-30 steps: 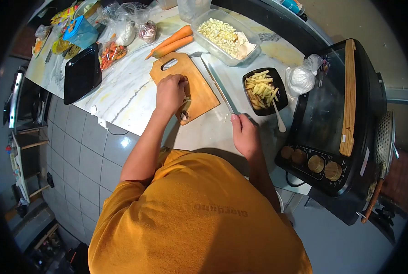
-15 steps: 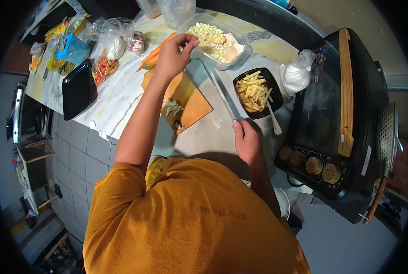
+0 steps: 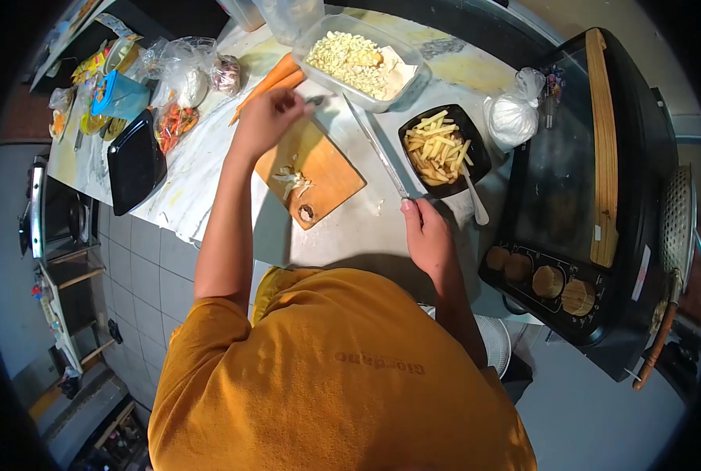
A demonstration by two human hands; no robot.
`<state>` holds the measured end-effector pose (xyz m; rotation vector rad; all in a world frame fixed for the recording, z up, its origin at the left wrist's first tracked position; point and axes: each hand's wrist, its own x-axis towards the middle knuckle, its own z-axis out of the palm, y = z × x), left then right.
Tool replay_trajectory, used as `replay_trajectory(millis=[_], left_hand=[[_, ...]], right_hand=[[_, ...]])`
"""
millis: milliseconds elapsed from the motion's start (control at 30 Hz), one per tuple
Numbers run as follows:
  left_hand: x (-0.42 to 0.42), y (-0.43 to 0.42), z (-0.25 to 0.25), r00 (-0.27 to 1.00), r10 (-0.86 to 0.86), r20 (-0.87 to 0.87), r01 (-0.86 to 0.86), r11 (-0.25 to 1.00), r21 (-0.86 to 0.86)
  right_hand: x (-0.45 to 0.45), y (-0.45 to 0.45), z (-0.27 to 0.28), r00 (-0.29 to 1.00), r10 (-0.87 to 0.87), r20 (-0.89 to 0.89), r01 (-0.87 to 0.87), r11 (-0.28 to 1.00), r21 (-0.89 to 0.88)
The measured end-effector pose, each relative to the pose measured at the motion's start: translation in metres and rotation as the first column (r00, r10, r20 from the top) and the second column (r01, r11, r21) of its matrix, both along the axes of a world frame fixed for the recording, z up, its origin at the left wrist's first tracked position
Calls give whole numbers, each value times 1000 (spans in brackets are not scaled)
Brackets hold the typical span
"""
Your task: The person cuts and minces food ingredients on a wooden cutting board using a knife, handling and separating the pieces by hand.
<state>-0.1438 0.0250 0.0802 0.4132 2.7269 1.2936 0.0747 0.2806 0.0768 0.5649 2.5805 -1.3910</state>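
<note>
My left hand hovers above the top of the wooden cutting board, beside the carrots. Its fingers are curled together, and whatever they may hold is too small to tell. Pale slivers and a small dark-rimmed round piece lie on the board's lower part. My right hand is closed round the handle end of a long knife, whose blade points up and left between the board and a black bowl of pale cut sticks.
A clear tub of chopped pale pieces sits behind the board. Left are a black tray, bagged vegetables and a blue container. Right are a spoon, a white bag and a black oven.
My left hand rose off the board's slivers toward the tub, then came back left and down over the board's top. The slivers are now uncovered. My right hand stays on the knife.
</note>
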Motion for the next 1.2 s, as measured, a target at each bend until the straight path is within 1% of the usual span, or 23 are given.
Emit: replay_trajectory(millis=[33, 67, 133, 167, 233, 300, 400, 500, 533, 600, 633, 700, 733, 767, 833, 867, 900, 967, 1000, 1100, 1133, 1167, 1200], left_hand=[[6, -11, -5, 993, -104, 49, 109, 986, -129], [14, -19, -9, 994, -100, 52, 106, 986, -130], [30, -31, -16, 980, -107, 166, 138, 972, -192], [37, -33, -20, 981, -102, 167, 133, 973, -191], [50, -33, -27, 955, -19, 296, 34, 998, -44], [52, -34, -37, 961, -53, 271, 66, 997, -36], [56, -32, -41, 994, -67, 88, 79, 988, -136], [55, -30, -38, 994, -113, 4, 111, 972, -208], [53, -27, -36, 994, -113, 0, 110, 973, -204], [42, -19, -22, 988, -26, 151, 37, 997, -68], [32, -16, -21, 989, -31, 144, 41, 997, -65], [11, -5, -12, 993, -111, -48, 113, 993, 38], [3, 3, -3, 991, -106, -82, 115, 987, 116], [-6, 13, 6, 990, -112, -89, 122, 985, 120], [-24, 32, 22, 990, -66, -123, 83, 987, 136], [-28, 42, 37, 998, -29, -63, 33, 997, 71], [-36, 46, 32, 997, -34, -68, 39, 997, 73], [-51, 55, 17, 979, -35, -199, 52, 995, 79], [-52, 55, 11, 955, -48, -294, 59, 998, 29], [-37, 41, 4, 956, -36, -291, 51, 998, 45], [-36, 32, -1, 982, -52, -184, 76, 989, 125], [-31, 24, 0, 983, -57, -175, 79, 989, 122], [-22, 15, 4, 995, -29, -96, 39, 994, 107]], right_hand=[[0, 0, -2, 1000, 6, -14, -6, 1000, -2], [0, 1, -3, 1000, 12, -28, -12, 1000, -3], [-1, 0, -3, 1000, 11, -29, -11, 1000, -3], [-2, 0, -3, 999, 9, -32, -9, 1000, -3], [-3, 0, -1, 1000, 24, -19, -24, 1000, -4], [-3, -1, -2, 999, 42, -8, -42, 999, -6], [-1, -1, -6, 997, 56, -53, -54, 998, 25], [0, -1, -5, 996, 57, -64, -55, 998, 24], [2, 0, -6, 996, 59, -61, -57, 998, 30], [3, 1, -3, 996, 56, -66, -54, 998, 38], [4, 2, 0, 998, 52, -45, -50, 998, 27], [6, 4, 4, 999, 41, -29, -40, 999, 21], [7, 5, 6, 999, 40, 7, -40, 998, 39], [8, 7, 7, 998, 38, 42, -40, 998, 56], [12, 7, 8, 1000, 14, 16, -15, 999, 50], [13, 7, 8, 1000, -2, -2, 2, 999, 38], [15, 8, 6, 1000, -8, -8, 8, 999, 40], [18, 10, 2, 1000, -16, -17, 16, 999, 41], [18, 10, 3, 1000, -21, -20, 22, 999, 41], [20, 9, 5, 999, -36, 18, 36, 999, 37], [21, 8, 2, 999, -48, 1, 48, 998, 35], [22, 7, 0, 998, -58, -14, 58, 998, 33], [23, 6, -3, 998, -58, -5, 58, 998, 29]])
